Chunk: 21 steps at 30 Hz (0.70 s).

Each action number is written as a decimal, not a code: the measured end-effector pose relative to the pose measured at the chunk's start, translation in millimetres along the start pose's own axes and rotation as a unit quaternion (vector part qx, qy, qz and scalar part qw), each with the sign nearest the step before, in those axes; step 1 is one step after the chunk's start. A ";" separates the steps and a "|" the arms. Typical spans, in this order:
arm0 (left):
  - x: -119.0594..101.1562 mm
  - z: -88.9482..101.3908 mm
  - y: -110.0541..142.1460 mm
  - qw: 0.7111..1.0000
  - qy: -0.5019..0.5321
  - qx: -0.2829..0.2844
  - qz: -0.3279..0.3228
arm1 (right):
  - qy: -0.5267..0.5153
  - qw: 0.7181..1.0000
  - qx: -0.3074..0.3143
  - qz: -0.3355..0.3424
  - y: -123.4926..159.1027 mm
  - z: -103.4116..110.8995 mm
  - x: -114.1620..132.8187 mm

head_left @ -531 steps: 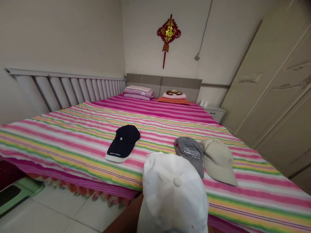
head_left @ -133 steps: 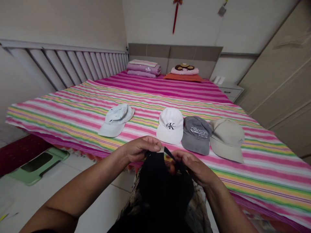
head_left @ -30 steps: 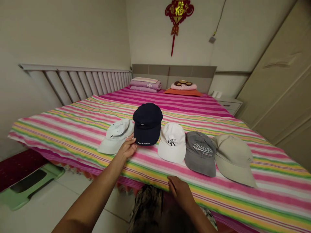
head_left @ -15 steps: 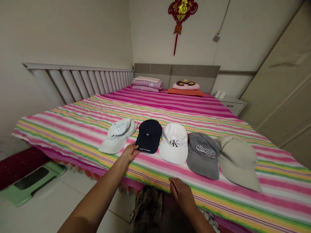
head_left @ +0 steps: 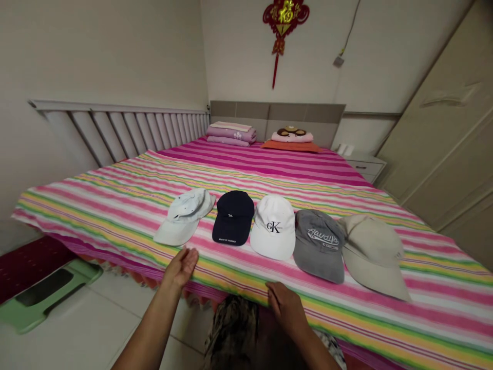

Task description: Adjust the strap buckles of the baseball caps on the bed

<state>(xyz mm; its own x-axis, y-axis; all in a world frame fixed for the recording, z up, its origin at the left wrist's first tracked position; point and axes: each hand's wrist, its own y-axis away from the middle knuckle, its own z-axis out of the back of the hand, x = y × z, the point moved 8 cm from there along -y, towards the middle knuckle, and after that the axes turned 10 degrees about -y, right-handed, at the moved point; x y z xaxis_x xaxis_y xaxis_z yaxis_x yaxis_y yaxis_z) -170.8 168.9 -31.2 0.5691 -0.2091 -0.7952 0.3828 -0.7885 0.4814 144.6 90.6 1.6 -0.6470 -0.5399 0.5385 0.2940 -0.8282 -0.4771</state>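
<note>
Several caps lie in a row along the bed's front edge. From left to right they are a pale blue-white cap (head_left: pixel 181 218) turned sideways, a navy cap (head_left: pixel 233 218), a white CK cap (head_left: pixel 273 228), a grey cap (head_left: pixel 319 246) with lettering, and a beige cap (head_left: pixel 375 254). My left hand (head_left: pixel 182 266) is open and holds nothing, its fingers extended just in front of the pale cap's brim. At the bed edge, below the white cap, my right hand (head_left: pixel 285 307) rests with its fingers curled closed and nothing visible in them.
A striped sheet (head_left: pixel 115 198) covers the bed's front part. Folded purple bedding (head_left: pixel 231 134) and an orange pillow (head_left: pixel 290 147) lie by the headboard (head_left: pixel 304 117). A green stool (head_left: pixel 50 293) stands on the floor at left; a white nightstand (head_left: pixel 365 167) is at right.
My left hand has let go of the navy cap's brim and drawn back down and left. The navy cap lies in about the same place. My right hand stays put.
</note>
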 end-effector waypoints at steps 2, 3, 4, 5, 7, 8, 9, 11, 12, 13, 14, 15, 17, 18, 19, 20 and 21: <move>-9.9 19.1 -4.0 0.998 0.040 -0.056 -0.010 | -0.009 1.000 0.006 -0.009 -1.0 -0.2 -0.3; -18.0 24.5 -7.5 0.995 0.059 -0.076 -0.019 | -0.013 1.000 0.009 -0.014 -1.6 0.0 -0.1; -27.0 26.6 -11.5 0.993 0.074 -0.087 -0.027 | -0.018 1.000 0.011 -0.020 -2.3 0.5 0.2; -35.9 25.6 -15.5 0.992 0.087 -0.088 -0.031 | -0.024 0.999 0.013 -0.026 -2.9 1.2 0.7; -50.9 17.7 -21.2 0.992 0.104 -0.071 -0.028 | -0.037 0.998 0.016 -0.037 -4.0 3.4 2.2; -56.0 12.5 -21.9 0.992 0.110 -0.056 -0.026 | -0.045 0.998 0.017 -0.043 -4.4 4.7 3.2; -59.4 7.6 -20.7 0.992 0.115 -0.040 -0.026 | -0.055 0.997 0.019 -0.049 -4.7 5.9 4.2; -60.8 1.3 -12.8 0.991 0.127 -0.014 -0.038 | -0.078 0.995 0.020 -0.061 -5.1 8.5 6.3; -59.2 -0.8 -6.7 0.990 0.134 0.001 -0.051 | -0.091 0.993 0.019 -0.067 -5.6 9.7 7.4; -56.2 -3.2 0.6 0.987 0.142 0.026 -0.067 | -0.106 0.992 0.017 -0.073 -6.3 10.9 8.5; -51.8 -6.1 8.9 0.983 0.151 0.058 -0.082 | -0.122 0.989 0.015 -0.080 -7.6 12.1 9.6; -46.3 -10.5 18.2 0.977 0.160 0.103 -0.097 | -0.141 0.986 0.013 -0.087 -9.6 13.3 10.7; -29.0 -19.9 38.7 0.960 0.172 0.197 -0.102 | -0.183 0.978 0.005 -0.102 -16.5 16.5 12.9; -16.9 -23.8 49.1 0.953 0.169 0.234 -0.091 | -0.204 0.973 0.000 -0.110 -21.4 18.8 14.1; -2.9 -27.2 59.4 0.949 0.160 0.262 -0.074 | -0.222 0.968 -0.003 -0.115 -27.3 21.7 15.9; 12.9 -31.0 70.3 0.945 0.147 0.288 -0.049 | -0.247 0.962 -0.008 -0.120 -33.7 25.3 18.0; 28.9 -34.9 81.9 0.940 0.134 0.312 -0.026 | -0.287 0.949 -0.015 -0.126 -40.2 29.5 20.2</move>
<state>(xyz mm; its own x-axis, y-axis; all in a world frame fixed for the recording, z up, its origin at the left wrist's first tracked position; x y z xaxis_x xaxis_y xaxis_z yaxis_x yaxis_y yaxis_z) -97.5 118.4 -1.9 0.7561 -0.0747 -0.6502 -0.0390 -0.9968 0.0691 140.5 108.5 52.2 -0.2009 -0.3251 0.9241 0.1554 -0.9419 -0.2976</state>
